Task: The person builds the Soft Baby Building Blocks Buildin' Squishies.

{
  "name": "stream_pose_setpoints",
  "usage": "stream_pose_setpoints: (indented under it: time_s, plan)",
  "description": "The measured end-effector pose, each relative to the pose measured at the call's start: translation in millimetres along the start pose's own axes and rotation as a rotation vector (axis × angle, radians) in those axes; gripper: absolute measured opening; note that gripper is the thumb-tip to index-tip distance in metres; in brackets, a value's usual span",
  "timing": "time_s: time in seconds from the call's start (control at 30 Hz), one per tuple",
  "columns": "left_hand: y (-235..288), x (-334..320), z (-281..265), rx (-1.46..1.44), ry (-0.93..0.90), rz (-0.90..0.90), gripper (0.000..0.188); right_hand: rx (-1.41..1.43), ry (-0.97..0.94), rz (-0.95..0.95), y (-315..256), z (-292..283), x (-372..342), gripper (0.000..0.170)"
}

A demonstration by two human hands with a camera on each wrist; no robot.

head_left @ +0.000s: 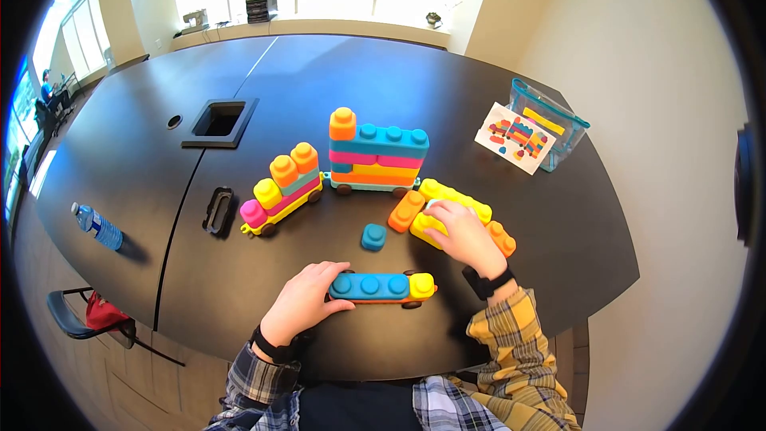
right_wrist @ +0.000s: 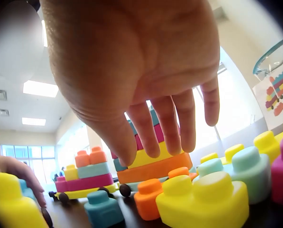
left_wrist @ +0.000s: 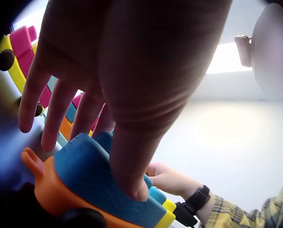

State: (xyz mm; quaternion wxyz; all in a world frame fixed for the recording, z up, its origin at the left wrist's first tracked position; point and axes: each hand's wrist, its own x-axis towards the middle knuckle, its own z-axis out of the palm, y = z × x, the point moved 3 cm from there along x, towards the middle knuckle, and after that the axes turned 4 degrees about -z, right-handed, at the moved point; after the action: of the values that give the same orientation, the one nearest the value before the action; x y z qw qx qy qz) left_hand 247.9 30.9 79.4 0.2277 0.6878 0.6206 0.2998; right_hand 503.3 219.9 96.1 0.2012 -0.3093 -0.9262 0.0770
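My left hand [head_left: 297, 302] holds a wheeled toy wagon by its left end, thumb along the near side and fingers on the far side. A long blue block [head_left: 371, 286] and a small yellow block [head_left: 421, 285] sit on the wagon's orange base [left_wrist: 60, 192]. My right hand [head_left: 467, 235] reaches over a cluster of loose blocks, its fingers extended downward and nothing between them. Under and around it lie a yellow block [right_wrist: 203, 202], a pale teal block [right_wrist: 250, 168] and an orange block [head_left: 406, 211]. A small blue block [head_left: 373, 237] stands alone between both hands.
Beyond the hands stand a tall wheeled block wagon [head_left: 377, 160] and a lower yellow-based one [head_left: 291, 198]. At the right, a picture card [head_left: 487, 142] leans on a clear zippered bag [head_left: 562, 116]. A water bottle [head_left: 97, 226] lies left, near a black oblong holder [head_left: 218, 212].
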Motion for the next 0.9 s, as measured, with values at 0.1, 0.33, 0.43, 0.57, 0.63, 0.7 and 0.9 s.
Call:
stream_pose_setpoints:
  time_s: [0.1,0.33,0.43,0.57,0.63,0.7,0.9]
  plan:
    - [-5.2,-0.8,3.2,-0.007,-0.028,-0.02,0.05,-0.108,-0.012,-0.043,12.8,17.2,26.4,0.023]
    - [-4.4,-2.0,3.3,0.006,-0.002,0.009,0.049,-0.337,-0.04,-0.08,31.2,48.8,55.8,0.017]
    - [-5.4,-2.7,2.7,0.0,-0.003,0.004,0.049,-0.347,-0.048,-0.073,33.9,51.5,57.4,0.014]
    - [-5.5,-2.6,3.5,-0.032,-0.018,-0.038,0.047,-0.33,0.004,-0.081,23.3,34.8,54.1,0.015]
    - [-6.0,-2.4,3.8,-0.038,0.001,-0.029,0.047,-0.283,0.078,-0.102,2.8,14.0,47.7,0.017]
    - [-6.5,-1.3,4.6,-0.059,0.01,-0.029,0.047,-0.018,0.197,-0.143,-27.4,-12.9,37.1,0.024]
    - [-13.7,-0.4,10.7,-0.091,0.026,-0.067,0.05,0.493,0.099,-0.007,-86.2,-12.8,-14.2,0.028]
